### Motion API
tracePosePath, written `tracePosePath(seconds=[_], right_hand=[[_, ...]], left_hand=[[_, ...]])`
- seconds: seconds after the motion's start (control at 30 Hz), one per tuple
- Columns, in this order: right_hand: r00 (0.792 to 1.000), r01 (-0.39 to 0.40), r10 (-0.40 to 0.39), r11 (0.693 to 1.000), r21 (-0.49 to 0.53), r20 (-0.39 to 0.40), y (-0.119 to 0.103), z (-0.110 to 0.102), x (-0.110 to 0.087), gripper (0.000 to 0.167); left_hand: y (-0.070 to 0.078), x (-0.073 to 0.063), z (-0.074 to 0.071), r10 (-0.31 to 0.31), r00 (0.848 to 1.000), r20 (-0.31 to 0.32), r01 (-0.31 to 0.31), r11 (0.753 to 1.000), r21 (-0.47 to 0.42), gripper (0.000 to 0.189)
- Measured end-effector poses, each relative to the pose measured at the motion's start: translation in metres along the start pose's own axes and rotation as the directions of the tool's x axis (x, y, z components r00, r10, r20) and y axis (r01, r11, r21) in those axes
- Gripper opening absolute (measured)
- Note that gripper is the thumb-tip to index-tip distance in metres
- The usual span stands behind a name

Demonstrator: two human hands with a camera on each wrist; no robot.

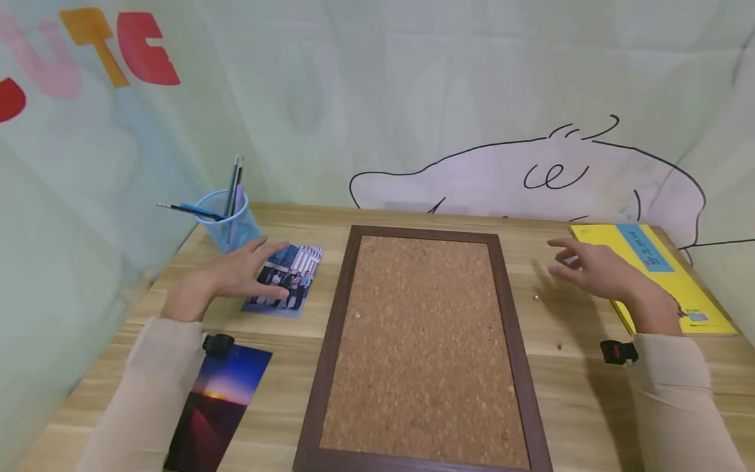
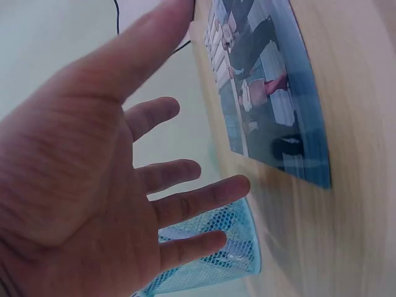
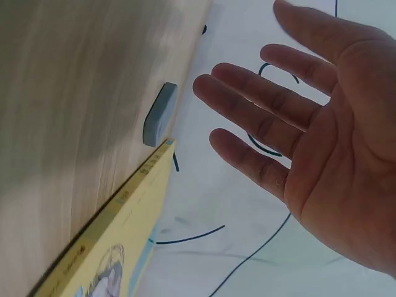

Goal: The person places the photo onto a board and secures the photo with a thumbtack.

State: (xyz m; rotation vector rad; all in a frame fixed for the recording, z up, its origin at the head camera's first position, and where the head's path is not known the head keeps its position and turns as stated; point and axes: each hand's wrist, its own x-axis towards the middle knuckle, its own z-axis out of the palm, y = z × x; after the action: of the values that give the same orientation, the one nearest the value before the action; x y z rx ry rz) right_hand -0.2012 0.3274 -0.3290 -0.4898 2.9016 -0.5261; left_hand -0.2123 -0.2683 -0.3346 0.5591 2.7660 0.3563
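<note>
The left grip (image 1: pixel 236 274) is spread with thumb and fingers well apart and has hold of nothing; it is over a group photo (image 1: pixel 303 282) lying flat on the bench (image 1: pixel 283 393), and I cannot tell whether the thumb touches it. The right grip (image 1: pixel 610 272) is held loose, fingers gently bent and thumb apart, also with nothing in it, near a yellow book (image 1: pixel 678 282) and a small grey block (image 3: pixel 159 116) just beside the book's corner. Near the left fingers stands a blue mesh cup (image 1: pixel 243 231) with pens in it; a sunset photo (image 1: pixel 218 419) lies by the left forearm, partly covered by the sleeve. Between the arms lies a framed cork board (image 1: pixel 421 354) with a small clear pin (image 1: pixel 358 314) on its left side. Two small shiny bits (image 1: pixel 535 297) rest on the bench to its right. Behind hangs a pale printed cloth (image 1: pixel 377 85).
</note>
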Motion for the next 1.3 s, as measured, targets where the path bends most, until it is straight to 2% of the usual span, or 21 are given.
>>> tracePosePath(seconds=[0.23, 0.37, 0.5, 0.6, 0.73, 1.0, 1.3], right_hand=[[0.999, -0.017, 0.016, 1.000, 0.018, 0.051, 0.007, 0.004, 0.007, 0.046], [0.997, -0.020, 0.018, 0.999, 0.026, 0.076, 0.012, 0.007, 0.007, 0.039], [0.996, -0.014, 0.011, 0.999, 0.039, 0.087, 0.014, 0.010, 0.008, 0.032], [0.994, -0.007, 0.001, 0.999, 0.049, 0.114, 0.014, 0.012, 0.011, 0.026], [0.988, -0.005, -0.006, 0.998, 0.069, 0.157, 0.011, 0.012, 0.016, 0.019], [0.981, 0.025, -0.051, 0.990, 0.138, 0.187, 0.006, 0.014, 0.019, 0.009], [0.960, -0.020, -0.045, 0.974, 0.227, 0.276, 0.009, 0.017, 0.016, 0.010]], left_hand=[[0.001, 0.019, 0.008, -0.047, 0.997, 0.066, 0.049, 0.998, -0.030, 0.102], [0.003, 0.029, 0.011, -0.042, 0.995, 0.086, 0.046, 0.998, -0.045, 0.101], [0.002, 0.036, 0.015, -0.037, 0.994, 0.102, 0.039, 0.999, -0.023, 0.102], [-0.001, 0.040, 0.017, -0.047, 0.993, 0.104, 0.049, 0.999, -0.011, 0.103], [0.000, 0.042, 0.012, -0.076, 0.993, 0.096, 0.077, 0.997, -0.008, 0.104], [0.000, 0.046, 0.005, -0.102, 0.989, 0.111, 0.102, 0.995, 0.004, 0.108], [-0.005, 0.047, 0.008, -0.103, 0.990, 0.100, 0.106, 0.994, -0.029, 0.108]])
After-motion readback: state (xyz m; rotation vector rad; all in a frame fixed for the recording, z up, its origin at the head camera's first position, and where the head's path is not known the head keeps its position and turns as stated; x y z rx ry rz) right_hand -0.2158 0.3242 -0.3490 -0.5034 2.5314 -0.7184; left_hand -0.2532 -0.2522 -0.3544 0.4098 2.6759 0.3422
